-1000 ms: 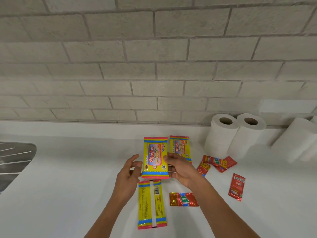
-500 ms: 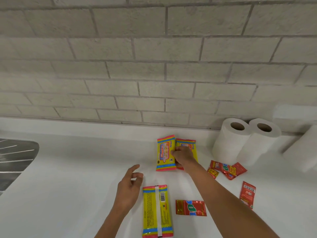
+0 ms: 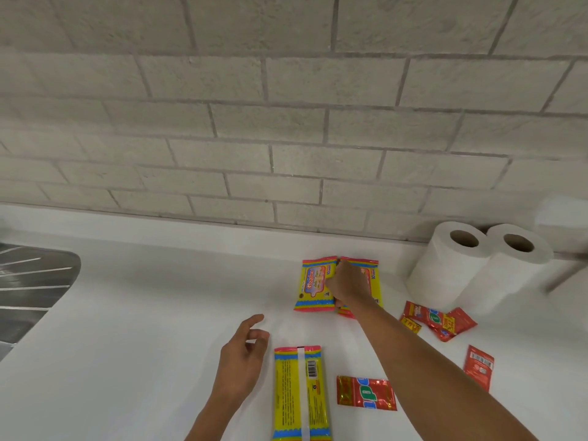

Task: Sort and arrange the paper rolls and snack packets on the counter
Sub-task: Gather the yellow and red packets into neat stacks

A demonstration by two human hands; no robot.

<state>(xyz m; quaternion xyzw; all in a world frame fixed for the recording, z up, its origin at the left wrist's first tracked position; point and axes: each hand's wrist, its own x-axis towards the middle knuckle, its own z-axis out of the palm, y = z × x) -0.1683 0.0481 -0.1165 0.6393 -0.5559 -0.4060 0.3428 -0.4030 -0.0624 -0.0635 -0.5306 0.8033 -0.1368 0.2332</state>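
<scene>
A wall of pale grey, rough-faced bricks [image 3: 286,122] in running bond fills the upper half of the view. Below it lies a smooth, glossy white tabletop [image 3: 143,313], with the ribbed steel drainer of a sink [image 3: 28,291] at its left edge.

Two soft white paper rolls [image 3: 477,268] stand side by side at the right against the wall, touching, their brown cardboard cores open toward the camera.

Three glossy yellow rectangular packets with red and blue crimped ends lie on the tabletop. The back-side-up packet [image 3: 300,393] lies nearest, showing a white seam strip and a barcode. The left front-up packet [image 3: 315,284] and the right front-up packet [image 3: 372,281] lie edge to edge near the wall.

The right hand [image 3: 348,283] reaches over the seam between those two, fingers curled down on them; whether it pinches one I cannot tell. The left hand [image 3: 243,354] hovers just left of the nearest packet, fingers loosely spread, holding nothing.

Shiny red foil sachets are scattered at the right: a crumpled cluster [image 3: 437,319] below the rolls, one flat sachet [image 3: 366,393] beside the nearest packet, another sachet [image 3: 479,367] further right.
</scene>
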